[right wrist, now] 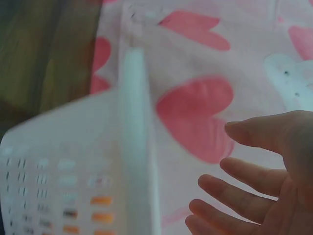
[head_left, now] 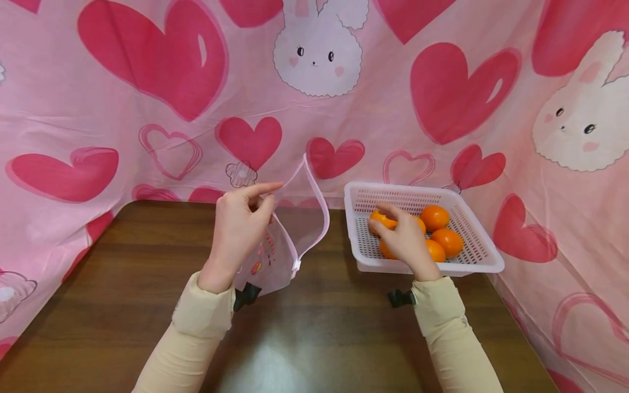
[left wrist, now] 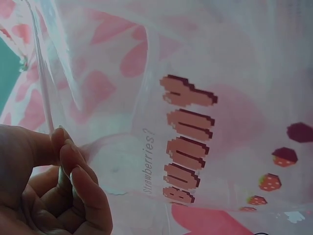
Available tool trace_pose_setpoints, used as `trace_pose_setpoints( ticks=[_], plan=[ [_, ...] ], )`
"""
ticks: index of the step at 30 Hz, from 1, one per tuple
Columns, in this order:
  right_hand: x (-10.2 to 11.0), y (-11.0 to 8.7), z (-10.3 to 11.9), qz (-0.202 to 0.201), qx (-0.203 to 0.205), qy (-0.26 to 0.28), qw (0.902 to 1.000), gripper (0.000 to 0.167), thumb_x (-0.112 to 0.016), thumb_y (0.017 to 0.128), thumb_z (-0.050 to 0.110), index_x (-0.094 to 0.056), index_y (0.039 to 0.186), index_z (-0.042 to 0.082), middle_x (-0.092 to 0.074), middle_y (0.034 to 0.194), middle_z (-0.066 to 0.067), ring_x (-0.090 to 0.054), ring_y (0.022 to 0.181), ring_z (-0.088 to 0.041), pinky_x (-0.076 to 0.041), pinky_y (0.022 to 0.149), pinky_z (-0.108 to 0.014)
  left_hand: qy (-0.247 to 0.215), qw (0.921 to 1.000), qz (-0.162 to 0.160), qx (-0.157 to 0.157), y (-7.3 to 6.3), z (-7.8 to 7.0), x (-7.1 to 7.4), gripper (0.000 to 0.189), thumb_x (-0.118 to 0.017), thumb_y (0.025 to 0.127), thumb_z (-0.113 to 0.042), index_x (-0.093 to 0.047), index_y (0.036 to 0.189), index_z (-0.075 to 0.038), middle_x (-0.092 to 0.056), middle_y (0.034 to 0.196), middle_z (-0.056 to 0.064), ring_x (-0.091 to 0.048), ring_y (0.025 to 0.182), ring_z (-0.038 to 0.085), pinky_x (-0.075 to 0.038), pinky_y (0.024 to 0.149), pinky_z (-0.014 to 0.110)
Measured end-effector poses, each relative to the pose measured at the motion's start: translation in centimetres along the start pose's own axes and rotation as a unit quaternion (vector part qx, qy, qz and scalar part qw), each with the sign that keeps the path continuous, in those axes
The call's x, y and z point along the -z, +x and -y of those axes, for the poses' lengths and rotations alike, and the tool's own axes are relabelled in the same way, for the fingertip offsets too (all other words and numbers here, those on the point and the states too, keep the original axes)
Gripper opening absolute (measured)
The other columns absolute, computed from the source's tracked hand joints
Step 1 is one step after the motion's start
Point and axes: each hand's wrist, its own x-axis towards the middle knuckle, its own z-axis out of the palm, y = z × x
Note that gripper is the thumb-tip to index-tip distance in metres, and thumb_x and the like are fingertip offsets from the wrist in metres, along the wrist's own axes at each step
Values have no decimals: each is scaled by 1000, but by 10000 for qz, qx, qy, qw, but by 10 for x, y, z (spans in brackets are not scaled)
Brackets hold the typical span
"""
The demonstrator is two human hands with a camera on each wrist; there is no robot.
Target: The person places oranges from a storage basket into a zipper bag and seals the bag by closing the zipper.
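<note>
My left hand (head_left: pixel 241 229) pinches the edge of a clear zip bag (head_left: pixel 307 224) with a pink rim, its mouth standing wide. Printed strawberries and the word "Bunny" show on the bag's side (left wrist: pixel 188 142) in the left wrist view, where thumb and fingertips (left wrist: pixel 61 142) meet on the rim. Over the left part of a white plastic basket (head_left: pixel 474 267), my right hand (head_left: pixel 405 234) is held with fingers spread above several oranges (head_left: pixel 448 243). The right wrist view has that hand (right wrist: pixel 259 176) beside the basket wall (right wrist: pixel 63 137), nothing in its grasp.
The basket stands at the right of a brown wooden table (head_left: pixel 304 338), near its back edge. A pink cloth (head_left: pixel 373 114) with hearts and rabbits hangs behind and along both sides. Dark straps (head_left: pixel 400 298) sit at the wrists.
</note>
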Motion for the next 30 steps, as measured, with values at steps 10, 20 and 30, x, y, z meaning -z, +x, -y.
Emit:
trace_pose_setpoints(
  ticks=[10, 20, 30],
  plan=[
    [7, 1, -24, 576, -462, -1030, 9919, 62, -74, 93, 25, -53, 144, -2, -56, 138, -26, -54, 115, -44, -39, 104, -61, -40, 10000, -25, -69, -4, 3, -2, 32, -59, 96, -5, -80, 116, -18, -56, 57, -1, -42, 39, 19, -30, 35, 29],
    [10, 2, -40, 1504, -1102, -1469, 9714, 70, -76, 89, 23, -48, 147, -4, -52, 139, -27, -50, 114, -43, -36, 106, -63, -66, 9999, 62, -46, -7, 4, -2, 30, -60, 96, -5, -79, 118, -15, -56, 58, 0, -45, 42, 20, -31, 36, 30],
    [1, 8, -47, 1615, -1238, -1618, 9656, 74, -81, 82, 20, -50, 145, -4, -51, 136, -27, -48, 112, -43, -36, 103, -65, -89, 9999, 139, -4, -8, 4, -2, 29, -61, 96, -8, -79, 117, -16, -58, 58, -3, -48, 44, 18, -29, 34, 31]
  ],
)
